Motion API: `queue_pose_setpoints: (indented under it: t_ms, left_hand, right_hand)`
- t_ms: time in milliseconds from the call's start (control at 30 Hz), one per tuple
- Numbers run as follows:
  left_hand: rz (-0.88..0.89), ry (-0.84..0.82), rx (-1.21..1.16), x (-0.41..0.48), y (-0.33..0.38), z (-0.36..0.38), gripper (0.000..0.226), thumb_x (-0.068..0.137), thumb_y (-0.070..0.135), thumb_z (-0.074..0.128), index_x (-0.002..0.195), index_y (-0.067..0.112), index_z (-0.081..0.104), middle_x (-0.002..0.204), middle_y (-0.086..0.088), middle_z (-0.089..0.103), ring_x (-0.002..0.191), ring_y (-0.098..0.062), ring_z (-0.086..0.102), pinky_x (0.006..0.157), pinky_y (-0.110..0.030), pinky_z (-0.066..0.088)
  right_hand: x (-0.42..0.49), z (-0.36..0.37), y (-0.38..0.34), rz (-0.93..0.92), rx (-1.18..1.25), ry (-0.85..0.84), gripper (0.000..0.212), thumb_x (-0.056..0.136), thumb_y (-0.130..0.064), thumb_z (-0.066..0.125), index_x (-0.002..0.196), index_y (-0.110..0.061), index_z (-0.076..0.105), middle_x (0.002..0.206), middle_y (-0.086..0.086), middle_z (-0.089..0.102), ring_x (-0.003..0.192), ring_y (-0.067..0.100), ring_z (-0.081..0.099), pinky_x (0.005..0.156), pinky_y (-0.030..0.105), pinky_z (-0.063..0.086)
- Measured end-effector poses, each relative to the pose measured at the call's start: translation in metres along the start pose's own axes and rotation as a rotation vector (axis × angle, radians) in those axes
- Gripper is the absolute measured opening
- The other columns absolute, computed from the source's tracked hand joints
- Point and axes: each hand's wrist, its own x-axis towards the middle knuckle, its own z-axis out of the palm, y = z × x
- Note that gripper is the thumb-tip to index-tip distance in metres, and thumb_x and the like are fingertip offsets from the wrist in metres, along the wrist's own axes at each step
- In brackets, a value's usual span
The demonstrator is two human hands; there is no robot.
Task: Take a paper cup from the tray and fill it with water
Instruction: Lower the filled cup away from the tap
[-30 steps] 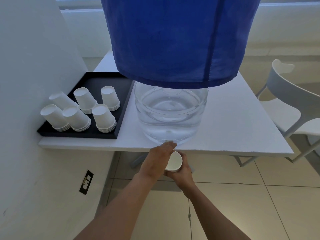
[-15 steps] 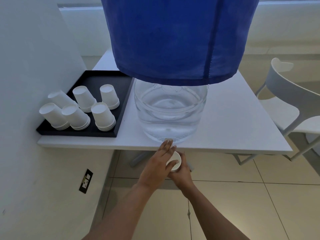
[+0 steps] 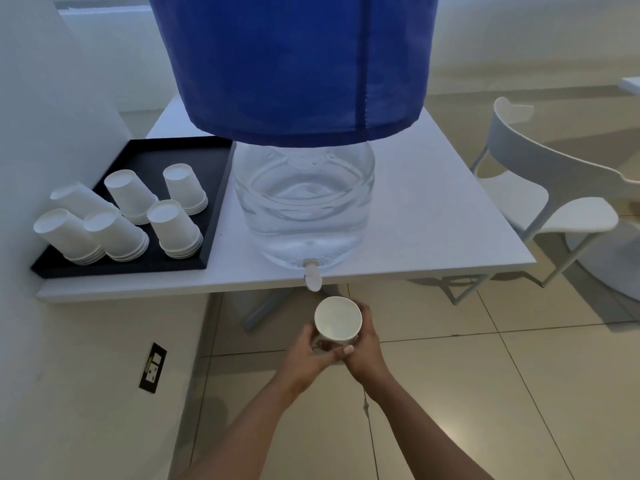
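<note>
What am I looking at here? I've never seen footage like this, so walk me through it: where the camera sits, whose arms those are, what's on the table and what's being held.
There is no machine here. A person wears a wide-angle camera on the head, so the single picture looks forward and down along their own bare arms.

Both hands hold one white paper cup, open side up: the left hand and the right hand wrap it from either side, out in front of the table edge. It sits just below and in front of the small white tap.

That tap belongs to a clear water dispenser standing on the white table, with a blue cloth cover over its upper part.

On the table's left lies a black tray with stacks of upside-down paper cups. A white chair stands to the right. No water stream is visible.
</note>
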Motion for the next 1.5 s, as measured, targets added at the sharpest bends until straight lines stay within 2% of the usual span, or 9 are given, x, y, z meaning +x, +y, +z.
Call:
queue_pose_setpoints:
  t_ms: [67,133,333,467,533,767,900,1133,1500]
  left_hand:
    - [0.019,-0.029,-0.063,0.001,0.005,0.009,0.060,0.066,0.023,0.079,0.116,0.025,0.047,0.111,0.011,0.059,0.105,-0.003,0.055,0.077,-0.011,0.050]
    - [0.047,-0.025,-0.059,0.001,0.011,0.018,0.052,0.066,0.022,0.079,0.105,0.036,0.046,0.104,0.018,0.057,0.100,0.003,0.053,0.065,-0.004,0.048]
    - [0.143,-0.051,-0.040,0.015,0.041,0.049,0.063,0.065,0.012,0.079,0.113,0.032,0.044,0.116,0.005,0.057,0.115,-0.014,0.051,0.099,-0.036,0.045]
    - [0.190,-0.028,-0.002,0.038,0.061,0.069,0.064,0.063,0.014,0.081,0.115,0.024,0.046,0.112,0.005,0.058,0.112,-0.015,0.052,0.089,-0.025,0.046]
    - [0.210,-0.017,0.034,0.051,0.073,0.077,0.070,0.061,0.019,0.082,0.120,0.021,0.045,0.113,0.004,0.057,0.111,-0.015,0.051,0.093,-0.029,0.045]
    - [0.299,-0.040,0.052,0.108,0.113,0.110,0.071,0.062,0.023,0.082,0.122,0.028,0.043,0.107,0.014,0.056,0.108,-0.008,0.051,0.087,-0.021,0.042]
    - [0.313,-0.013,0.035,0.135,0.121,0.123,0.072,0.064,0.020,0.080,0.123,0.030,0.042,0.112,0.012,0.054,0.111,-0.009,0.049,0.093,-0.027,0.044]
    - [0.254,0.020,-0.037,0.164,0.124,0.135,0.071,0.065,0.011,0.079,0.124,0.027,0.043,0.126,0.001,0.055,0.120,-0.017,0.047,0.103,-0.039,0.043]
    - [0.199,-0.008,0.006,0.182,0.123,0.143,0.066,0.076,0.020,0.070,0.131,0.023,0.034,0.128,-0.002,0.052,0.112,-0.019,0.050,0.097,-0.041,0.047]
  right_hand:
    - [-0.005,-0.005,-0.001,-0.022,-0.015,0.027,0.065,0.071,-0.002,0.070,0.121,-0.029,0.038,0.109,-0.005,0.059,0.104,0.020,0.059,0.088,0.046,0.054]
    - [-0.010,-0.012,-0.002,-0.023,-0.011,0.056,0.064,0.071,-0.004,0.070,0.118,-0.034,0.039,0.109,-0.007,0.060,0.102,0.017,0.059,0.085,0.039,0.055]
    - [-0.009,-0.046,-0.017,-0.050,0.001,0.144,0.068,0.070,0.002,0.070,0.105,-0.047,0.039,0.107,-0.009,0.059,0.100,0.012,0.059,0.081,0.031,0.055]
    - [0.008,-0.073,-0.033,-0.064,-0.011,0.169,0.065,0.070,0.001,0.071,0.112,-0.039,0.041,0.104,-0.012,0.059,0.100,0.012,0.059,0.081,0.032,0.055]
    - [0.019,-0.085,-0.043,-0.064,-0.017,0.168,0.066,0.070,-0.002,0.072,0.119,-0.033,0.039,0.104,-0.014,0.058,0.100,0.009,0.058,0.079,0.026,0.052]
    - [0.070,-0.131,-0.070,-0.114,-0.062,0.234,0.069,0.073,-0.004,0.071,0.127,-0.027,0.035,0.110,-0.005,0.057,0.100,0.011,0.057,0.074,0.018,0.049]
    - [0.097,-0.148,-0.072,-0.124,-0.094,0.244,0.070,0.073,-0.003,0.071,0.128,-0.025,0.035,0.115,0.002,0.057,0.104,0.020,0.056,0.077,0.026,0.051]
    - [0.129,-0.157,-0.064,-0.084,-0.108,0.256,0.068,0.077,-0.002,0.065,0.131,-0.027,0.033,0.120,0.004,0.055,0.104,0.020,0.055,0.066,0.016,0.048]
    - [0.152,-0.160,-0.053,-0.041,-0.168,0.287,0.058,0.081,-0.005,0.057,0.130,-0.026,0.035,0.119,0.004,0.057,0.103,0.020,0.054,0.062,0.014,0.043]
